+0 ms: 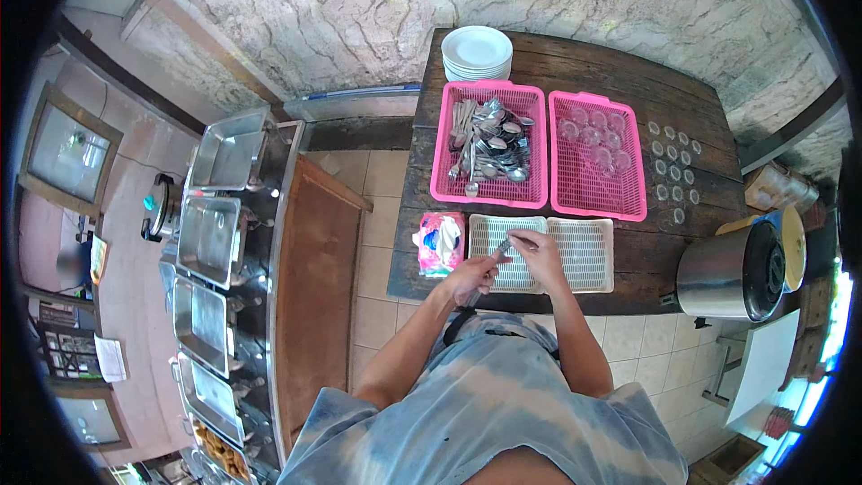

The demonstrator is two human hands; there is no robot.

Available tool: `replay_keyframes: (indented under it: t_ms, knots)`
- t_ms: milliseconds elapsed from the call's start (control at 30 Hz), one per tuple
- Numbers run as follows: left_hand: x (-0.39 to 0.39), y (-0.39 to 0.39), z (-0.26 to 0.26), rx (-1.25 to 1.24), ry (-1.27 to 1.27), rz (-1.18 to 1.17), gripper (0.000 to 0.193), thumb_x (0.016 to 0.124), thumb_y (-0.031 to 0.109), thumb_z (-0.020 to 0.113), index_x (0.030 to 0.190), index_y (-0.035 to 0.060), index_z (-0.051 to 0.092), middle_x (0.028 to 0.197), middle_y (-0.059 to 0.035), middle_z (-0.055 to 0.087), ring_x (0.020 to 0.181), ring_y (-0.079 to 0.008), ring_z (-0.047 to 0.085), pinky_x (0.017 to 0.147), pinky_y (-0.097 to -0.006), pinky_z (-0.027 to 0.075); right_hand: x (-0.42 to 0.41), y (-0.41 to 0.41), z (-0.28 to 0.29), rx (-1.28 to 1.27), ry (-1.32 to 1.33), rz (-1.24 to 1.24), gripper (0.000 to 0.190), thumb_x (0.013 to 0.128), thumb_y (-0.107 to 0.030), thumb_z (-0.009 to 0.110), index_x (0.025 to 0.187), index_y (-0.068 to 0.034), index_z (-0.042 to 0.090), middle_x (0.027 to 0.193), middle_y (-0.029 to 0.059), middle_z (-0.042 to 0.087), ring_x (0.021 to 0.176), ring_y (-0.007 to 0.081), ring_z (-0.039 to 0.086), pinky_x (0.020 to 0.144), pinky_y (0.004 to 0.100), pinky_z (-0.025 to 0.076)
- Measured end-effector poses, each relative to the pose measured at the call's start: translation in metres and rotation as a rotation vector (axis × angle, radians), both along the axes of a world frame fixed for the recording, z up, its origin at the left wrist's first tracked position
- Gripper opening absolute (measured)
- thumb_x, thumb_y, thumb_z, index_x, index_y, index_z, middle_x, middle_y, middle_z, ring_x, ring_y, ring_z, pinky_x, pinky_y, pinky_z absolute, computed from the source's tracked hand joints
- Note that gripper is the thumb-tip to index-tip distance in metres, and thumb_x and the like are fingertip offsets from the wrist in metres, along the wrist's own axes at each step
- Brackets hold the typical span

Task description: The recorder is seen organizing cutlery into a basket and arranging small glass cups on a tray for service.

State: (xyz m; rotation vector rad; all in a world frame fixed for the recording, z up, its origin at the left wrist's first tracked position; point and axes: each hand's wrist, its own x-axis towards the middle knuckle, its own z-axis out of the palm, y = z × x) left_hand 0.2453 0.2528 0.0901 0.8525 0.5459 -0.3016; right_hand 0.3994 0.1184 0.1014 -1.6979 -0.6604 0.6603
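My left hand (473, 277) is closed around metal cutlery (503, 247), with handles or tips sticking out past the fingers on both sides. At the upper end of that cutlery, the fingertips of my right hand (537, 250) pinch it. Whether it is spoons, forks or both cannot be made out. Both hands are above a white slotted plastic basket (525, 277), whose second half (580, 256) lies to the right. Just beyond is a pink plastic basket (436, 162) heaped with loose spoons and forks (495, 141). An opened tissue pack (442, 244) lies left of the white basket.
Another pink basket (592, 192) holds several clear glasses (596, 135); more glasses (673, 162) stand in rows at its right. White plates (477, 52) are stacked at the wooden table's (552, 57) far corner. A lidded steel pot (714, 273) stands right. Steel food pans (209, 239) line the left counter.
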Motion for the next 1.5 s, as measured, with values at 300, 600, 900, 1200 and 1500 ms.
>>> replay_keyframes:
  t_ms: [300, 600, 900, 1200, 1500]
  knots:
    - [-0.045, -0.051, 0.011, 0.187, 0.093, 0.092, 0.051, 0.112, 0.046, 0.044, 0.134, 0.0034, 0.061, 0.070, 0.0078, 0.037, 0.059, -0.0059, 0.031, 0.054, -0.0245, 0.028, -0.028, -0.006, -0.009, 0.014, -0.023, 0.281, 0.031, 0.096, -0.014, 0.073, 0.127, -0.006, 0.074, 0.096, 0.0066, 0.077, 0.087, 0.0083, 0.066, 0.077, 0.0263, 0.054]
    - [-0.083, -0.014, -0.039, 0.600, 0.335, 0.580, 0.047, 0.111, 0.042, 0.045, 0.113, 0.0032, 0.071, 0.071, 0.0015, 0.052, 0.064, -0.0101, 0.049, 0.055, -0.0315, 0.039, -0.052, 0.061, -0.054, -0.257, -0.199, 0.287, 0.038, 0.096, -0.025, 0.073, 0.124, -0.001, 0.067, 0.110, 0.0201, 0.075, 0.100, 0.0310, 0.074, 0.088, 0.0400, 0.058]
    - [-0.060, 0.056, -0.056, 1.080, 0.328, 0.473, 0.043, 0.104, 0.035, 0.053, 0.118, -0.0033, 0.066, 0.106, -0.0340, 0.068, 0.106, -0.0521, 0.065, 0.090, -0.0565, 0.050, -0.043, 0.125, -0.122, -0.407, -0.300, 0.090, 0.037, 0.087, -0.029, 0.077, 0.112, -0.001, 0.074, 0.102, 0.0204, 0.075, 0.094, 0.0386, 0.073, 0.084, 0.0446, 0.056]
    - [-0.062, 0.087, -0.086, 1.064, 0.270, 0.267, 0.051, 0.097, 0.033, 0.061, 0.140, 0.0041, 0.058, 0.105, -0.0267, 0.073, 0.103, -0.0431, 0.071, 0.091, -0.0507, 0.054, -0.049, 0.126, -0.077, -0.294, -0.404, -0.003, 0.023, 0.090, -0.020, 0.074, 0.099, 0.001, 0.072, 0.082, 0.0186, 0.072, 0.076, 0.0330, 0.071, 0.072, 0.0413, 0.055]
    - [-0.039, 0.087, -0.088, 1.107, 0.343, 0.233, 0.070, 0.093, 0.053, 0.065, 0.139, 0.0011, 0.058, 0.104, -0.0284, 0.074, 0.105, -0.0460, 0.071, 0.094, -0.0513, 0.053, -0.015, 0.108, -0.110, -0.230, 0.093, -0.001, 0.023, 0.102, -0.018, 0.063, 0.114, 0.001, 0.065, 0.094, 0.0096, 0.071, 0.079, 0.0188, 0.072, 0.067, 0.0349, 0.058]
